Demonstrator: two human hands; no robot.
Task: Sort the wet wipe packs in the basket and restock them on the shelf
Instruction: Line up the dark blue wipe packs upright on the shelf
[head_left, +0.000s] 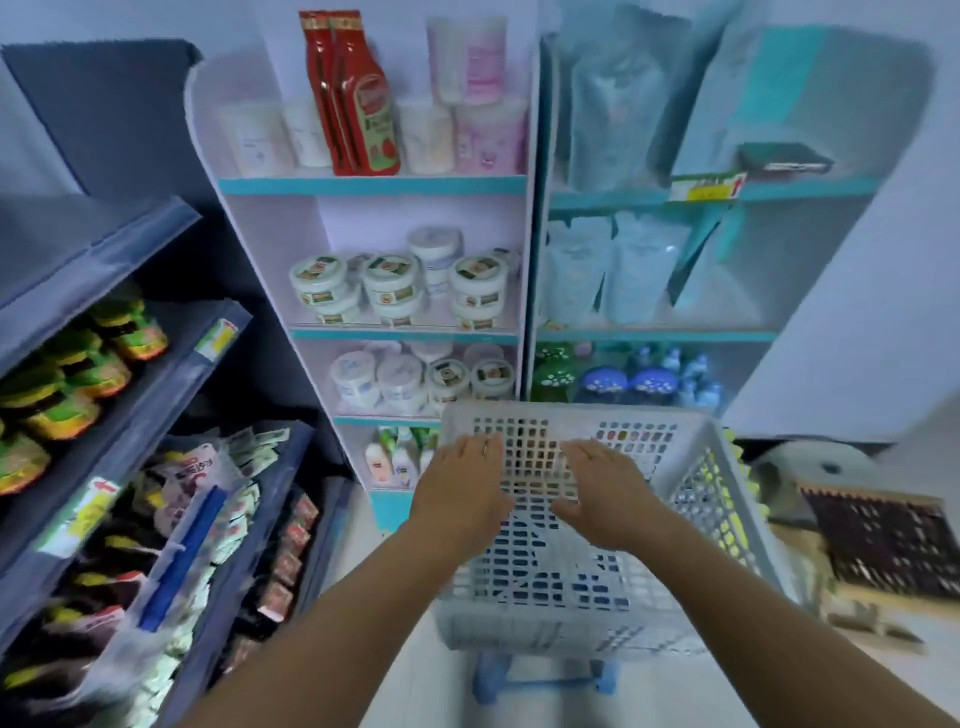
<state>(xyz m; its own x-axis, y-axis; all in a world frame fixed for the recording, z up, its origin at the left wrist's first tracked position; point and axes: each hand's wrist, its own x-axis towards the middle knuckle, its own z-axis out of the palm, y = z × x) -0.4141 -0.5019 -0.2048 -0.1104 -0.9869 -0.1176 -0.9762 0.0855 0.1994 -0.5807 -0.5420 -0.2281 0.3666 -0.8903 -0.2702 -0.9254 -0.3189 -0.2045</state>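
Under the fingers of both hands, left hand (467, 488) and right hand (605, 496), sits one grey basket (727, 499); fingers straight, spread, holding nothing. No wipe packs are visible inside, so the sorting step seems finished or unstarted. Next move: check the shelf (374, 184) ahead.

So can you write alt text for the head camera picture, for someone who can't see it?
Two bare hands, left hand and right hand, reach with straight fingers into a grey plastic basket that looks empty. Behind it stand shelves of white tubs and red ketchup bottles.
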